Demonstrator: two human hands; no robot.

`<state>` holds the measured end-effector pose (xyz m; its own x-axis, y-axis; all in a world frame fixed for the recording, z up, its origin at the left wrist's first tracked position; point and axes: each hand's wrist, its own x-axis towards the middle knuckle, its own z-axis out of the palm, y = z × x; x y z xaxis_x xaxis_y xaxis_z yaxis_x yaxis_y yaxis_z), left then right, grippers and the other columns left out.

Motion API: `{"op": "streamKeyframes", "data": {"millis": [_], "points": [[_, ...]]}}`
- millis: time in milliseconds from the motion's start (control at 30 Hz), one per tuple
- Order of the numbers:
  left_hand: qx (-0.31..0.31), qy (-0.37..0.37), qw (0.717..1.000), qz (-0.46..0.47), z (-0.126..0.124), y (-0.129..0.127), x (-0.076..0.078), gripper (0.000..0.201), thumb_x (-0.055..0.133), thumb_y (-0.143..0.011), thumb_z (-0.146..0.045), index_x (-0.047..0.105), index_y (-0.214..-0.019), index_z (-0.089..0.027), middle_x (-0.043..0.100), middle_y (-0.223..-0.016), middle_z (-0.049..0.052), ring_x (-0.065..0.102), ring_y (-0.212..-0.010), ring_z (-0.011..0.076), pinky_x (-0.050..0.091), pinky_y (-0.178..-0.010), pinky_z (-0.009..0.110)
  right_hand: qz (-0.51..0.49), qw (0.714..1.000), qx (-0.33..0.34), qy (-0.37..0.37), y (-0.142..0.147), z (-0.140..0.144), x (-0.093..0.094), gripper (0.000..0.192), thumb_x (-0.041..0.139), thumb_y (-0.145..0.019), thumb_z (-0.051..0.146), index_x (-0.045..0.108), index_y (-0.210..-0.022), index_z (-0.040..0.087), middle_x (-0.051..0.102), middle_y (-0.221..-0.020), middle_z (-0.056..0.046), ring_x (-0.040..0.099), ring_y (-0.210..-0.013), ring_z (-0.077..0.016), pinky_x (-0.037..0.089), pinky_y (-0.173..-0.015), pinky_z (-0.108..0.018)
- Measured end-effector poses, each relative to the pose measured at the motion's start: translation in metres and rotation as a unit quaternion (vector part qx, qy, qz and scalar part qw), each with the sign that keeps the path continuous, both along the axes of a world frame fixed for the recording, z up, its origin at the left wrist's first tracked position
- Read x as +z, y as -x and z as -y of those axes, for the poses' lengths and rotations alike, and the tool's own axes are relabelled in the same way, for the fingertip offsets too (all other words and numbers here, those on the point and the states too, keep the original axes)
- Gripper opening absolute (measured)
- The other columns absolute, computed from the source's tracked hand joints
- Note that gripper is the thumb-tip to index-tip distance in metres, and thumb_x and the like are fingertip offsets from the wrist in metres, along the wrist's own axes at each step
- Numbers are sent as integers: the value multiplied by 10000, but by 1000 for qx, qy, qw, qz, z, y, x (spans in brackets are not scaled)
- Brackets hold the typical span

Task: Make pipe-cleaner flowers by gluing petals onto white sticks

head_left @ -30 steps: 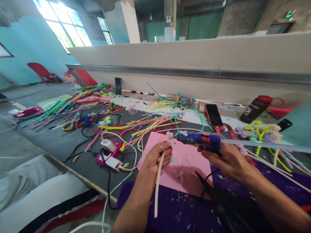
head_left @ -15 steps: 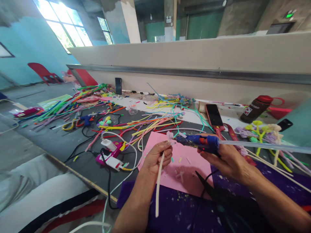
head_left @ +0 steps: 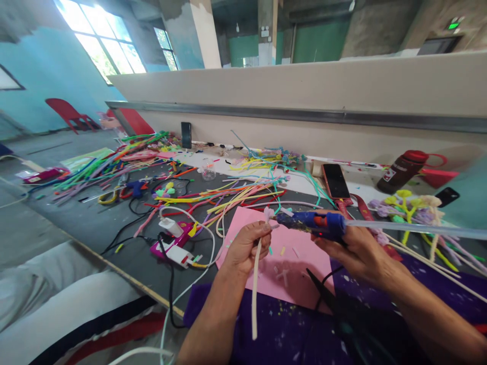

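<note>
My left hand [head_left: 247,246] is closed around a cream pipe cleaner [head_left: 255,299], whose long end hangs down below the fingers. A small pale lilac fuzzy piece [head_left: 268,213] shows at the top of that pinch. My right hand [head_left: 353,251] grips a blue glue gun [head_left: 323,223] with a clear glue stick [head_left: 414,228] running out of its back. The gun's nozzle points left, close beside the lilac piece; whether they touch I cannot tell. Under both hands lies a pink sheet [head_left: 236,238] with short lilac, yellow and green clippings on it.
Dark scissors [head_left: 327,294] lie at the front over a purple cloth [head_left: 274,332]. A magenta power strip [head_left: 184,234] with chargers and cables is at left. Pipe cleaners [head_left: 236,195] spread behind. A phone [head_left: 335,181], brown bottle [head_left: 401,172] and fuzzy flowers [head_left: 409,208] are at right.
My left hand has shifted slightly right, and the cream pipe cleaner's hanging end has swung a little to the right. The glue gun stays nearly in place.
</note>
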<state>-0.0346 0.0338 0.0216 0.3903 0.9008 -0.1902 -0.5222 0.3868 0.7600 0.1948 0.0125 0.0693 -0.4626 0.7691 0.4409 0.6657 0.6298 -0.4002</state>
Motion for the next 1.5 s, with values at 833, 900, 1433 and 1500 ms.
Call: {"op": "streamKeyframes", "data": {"millis": [833, 900, 1433, 1500], "points": [[172, -230, 686, -668, 6, -13, -3, 143, 532, -707, -250, 652, -657, -192, 600, -526, -14, 517, -503, 110, 313, -516, 223, 132, 986, -11, 99, 7, -5, 1, 378, 447, -861, 327, 448, -1215, 195, 666, -914, -85, 633, -762, -254, 479, -631, -358], [171, -235, 677, -676, 6, -13, -4, 144, 528, -708, -243, 651, -654, -193, 598, -524, -13, 516, -500, 112, 311, -516, 225, 140, 986, -8, 88, 9, -4, 2, 387, 445, -862, 318, 435, -1230, 199, 663, -926, -87, 631, -802, -258, 483, -650, -359], [153, -233, 663, -695, 7, -15, -1, 154, 518, -709, -220, 669, -688, -196, 632, -566, 6, 555, -547, 131, 317, -528, 228, 150, 985, -6, 81, 9, -5, 1, 404, 451, -858, 316, 431, -1248, 214, 654, -987, -72, 634, -781, -239, 474, -636, -325], [150, -231, 663, -696, 7, -15, -2, 156, 517, -714, -225, 670, -689, -198, 635, -570, 6, 558, -553, 131, 318, -530, 228, 144, 987, -3, 77, 10, -5, 1, 405, 454, -855, 309, 436, -1247, 208, 653, -989, -76, 634, -770, -233, 472, -633, -319]]}}
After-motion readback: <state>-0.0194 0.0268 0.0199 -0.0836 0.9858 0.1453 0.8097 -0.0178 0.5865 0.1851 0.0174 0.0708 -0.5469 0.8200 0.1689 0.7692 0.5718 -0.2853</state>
